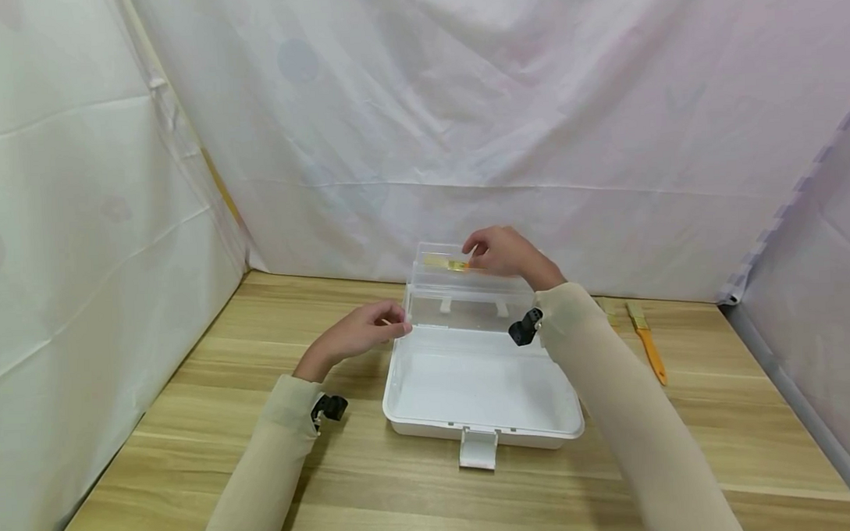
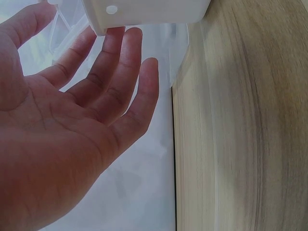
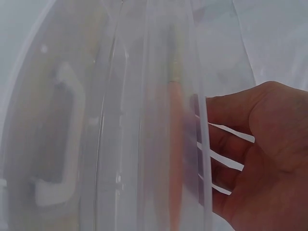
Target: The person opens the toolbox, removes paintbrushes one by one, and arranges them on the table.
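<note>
A white plastic box (image 1: 478, 377) stands on the table, its clear lid (image 1: 436, 300) raised at the back. In the lid's upper compartment lies a paintbrush (image 1: 457, 265) with an orange handle, blurred through the plastic in the right wrist view. My right hand (image 1: 506, 253) is at that compartment beside the brush handle; in the right wrist view its fingers reach behind the clear wall, apart from the brush (image 3: 175, 144). My left hand (image 1: 360, 330) is at the lid's left edge, fingers loosely bent, fingertips against the box's back corner in the left wrist view.
Right of the box lies another orange-handled paintbrush (image 1: 649, 344), with a further brush (image 1: 607, 309) partly hidden by my right sleeve. The box's white latch (image 1: 478, 449) hangs down at the front. White curtains (image 1: 463, 139) enclose the wooden table (image 1: 348, 487) at the back and sides.
</note>
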`<state>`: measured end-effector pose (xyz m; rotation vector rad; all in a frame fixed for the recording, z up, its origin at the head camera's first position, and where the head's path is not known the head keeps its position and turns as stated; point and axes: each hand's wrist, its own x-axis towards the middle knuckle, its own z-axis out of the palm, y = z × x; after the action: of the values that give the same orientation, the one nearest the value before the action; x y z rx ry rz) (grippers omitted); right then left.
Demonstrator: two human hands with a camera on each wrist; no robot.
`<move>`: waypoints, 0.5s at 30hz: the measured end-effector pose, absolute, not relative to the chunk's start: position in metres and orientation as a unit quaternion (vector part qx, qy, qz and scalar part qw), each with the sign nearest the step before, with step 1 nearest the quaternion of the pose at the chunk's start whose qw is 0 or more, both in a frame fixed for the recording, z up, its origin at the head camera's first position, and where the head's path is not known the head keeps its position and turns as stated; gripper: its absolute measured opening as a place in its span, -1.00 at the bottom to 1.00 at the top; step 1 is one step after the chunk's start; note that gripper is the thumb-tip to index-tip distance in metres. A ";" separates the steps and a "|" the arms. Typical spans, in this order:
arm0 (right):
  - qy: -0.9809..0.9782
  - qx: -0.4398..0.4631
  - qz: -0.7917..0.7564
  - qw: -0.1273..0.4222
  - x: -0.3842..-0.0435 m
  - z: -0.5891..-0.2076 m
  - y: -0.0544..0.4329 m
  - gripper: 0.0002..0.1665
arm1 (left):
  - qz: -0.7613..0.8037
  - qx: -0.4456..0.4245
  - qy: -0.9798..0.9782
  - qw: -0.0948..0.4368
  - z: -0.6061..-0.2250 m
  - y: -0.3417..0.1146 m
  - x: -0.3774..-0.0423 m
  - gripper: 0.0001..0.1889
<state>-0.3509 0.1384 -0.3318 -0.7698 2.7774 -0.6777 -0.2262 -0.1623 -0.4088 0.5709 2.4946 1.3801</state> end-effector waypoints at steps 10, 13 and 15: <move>0.933 -0.259 -0.226 0.103 -0.348 -0.330 0.138 -0.68 | 0.471 0.193 0.853 0.118 -0.409 -0.162 -0.225 -0.75; 0.933 -0.257 -0.226 0.110 -0.349 -0.331 0.138 -0.66 | 0.470 0.192 0.854 0.117 -0.409 -0.162 -0.225 -0.75; 0.934 -0.255 -0.225 0.112 -0.349 -0.332 0.138 -0.65 | 0.469 0.191 0.854 0.117 -0.409 -0.162 -0.225 -0.75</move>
<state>-0.3492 0.1378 -0.3317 -0.7478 2.7404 -0.6608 -0.2253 -0.1623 -0.4093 0.5603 2.5005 1.3744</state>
